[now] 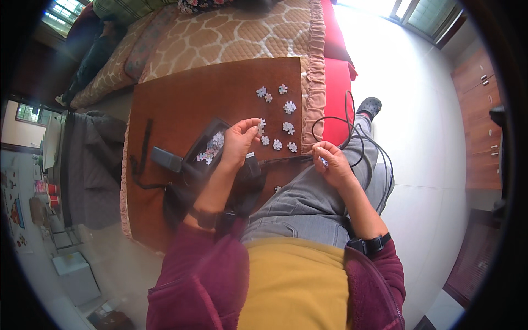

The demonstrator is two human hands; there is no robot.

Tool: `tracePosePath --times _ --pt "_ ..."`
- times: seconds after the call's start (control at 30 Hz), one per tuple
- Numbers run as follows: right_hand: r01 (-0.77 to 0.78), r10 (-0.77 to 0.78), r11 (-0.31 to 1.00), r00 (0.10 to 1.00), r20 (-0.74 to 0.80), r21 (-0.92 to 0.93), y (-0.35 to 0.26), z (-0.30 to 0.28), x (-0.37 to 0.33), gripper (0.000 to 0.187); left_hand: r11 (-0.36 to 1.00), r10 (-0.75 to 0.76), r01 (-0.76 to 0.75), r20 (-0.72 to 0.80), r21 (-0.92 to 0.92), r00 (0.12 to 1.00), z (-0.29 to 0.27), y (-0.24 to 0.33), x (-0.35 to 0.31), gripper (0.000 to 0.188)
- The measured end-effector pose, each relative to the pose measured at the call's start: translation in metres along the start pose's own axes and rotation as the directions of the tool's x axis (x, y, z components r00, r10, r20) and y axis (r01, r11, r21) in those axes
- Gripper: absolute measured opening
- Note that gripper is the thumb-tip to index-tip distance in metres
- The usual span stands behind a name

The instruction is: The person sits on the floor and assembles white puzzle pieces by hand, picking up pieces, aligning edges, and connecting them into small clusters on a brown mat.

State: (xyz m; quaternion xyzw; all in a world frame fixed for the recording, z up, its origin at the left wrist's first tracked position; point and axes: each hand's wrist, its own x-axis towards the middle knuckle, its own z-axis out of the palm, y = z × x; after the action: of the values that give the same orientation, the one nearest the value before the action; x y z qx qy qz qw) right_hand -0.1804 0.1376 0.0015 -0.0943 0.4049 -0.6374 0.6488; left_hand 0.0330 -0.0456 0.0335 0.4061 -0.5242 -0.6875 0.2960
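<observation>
My left hand (pixel 240 142) pinches a pale jigsaw piece (pixel 261 126) between thumb and fingertips, above the brown board (pixel 187 99). My right hand (pixel 333 166), over my right thigh, is closed on another jigsaw piece (pixel 323 161), mostly hidden by the fingers. Several loose and joined jigsaw pieces (pixel 289 107) lie spread on the board beyond my hands, and a short row (pixel 277 144) sits just right of my left hand. A heap of pieces (pixel 212 147) rests in a black open container (pixel 192 151), partly behind my left forearm.
A dark grey box-shaped object (pixel 166 159) and black straps (pixel 146 146) lie left of the container. One stray piece (pixel 278 188) is beside my lap. Black cables (pixel 357 129) loop around my right knee. Beyond the board is a bed with a brown patterned quilt (pixel 236 36).
</observation>
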Motion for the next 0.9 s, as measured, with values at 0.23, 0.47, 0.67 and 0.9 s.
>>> tracePosePath --times 0.23,0.47,0.67,0.9 --pt "0.007 -0.007 1.000 1.000 0.030 -0.001 -0.002 0.001 -0.001 0.011 0.959 -0.097 0.111 0.068 -0.262 0.993 0.009 -0.012 -0.005 0.014" --pt "0.008 -0.008 1.000 1.000 0.029 0.017 -0.001 0.000 -0.002 0.011 0.868 -0.252 0.272 0.103 -0.416 0.962 0.023 -0.018 -0.008 0.008" --pt "0.008 -0.008 1.000 1.000 0.015 0.017 -0.002 0.002 -0.003 0.011 0.937 -0.224 0.228 0.047 -0.266 0.974 0.022 -0.018 -0.012 0.009" --pt "0.013 -0.013 1.000 1.000 0.009 0.023 -0.001 0.001 -0.002 0.011 0.951 -0.243 0.243 0.027 -0.191 0.970 0.019 -0.018 -0.012 0.013"
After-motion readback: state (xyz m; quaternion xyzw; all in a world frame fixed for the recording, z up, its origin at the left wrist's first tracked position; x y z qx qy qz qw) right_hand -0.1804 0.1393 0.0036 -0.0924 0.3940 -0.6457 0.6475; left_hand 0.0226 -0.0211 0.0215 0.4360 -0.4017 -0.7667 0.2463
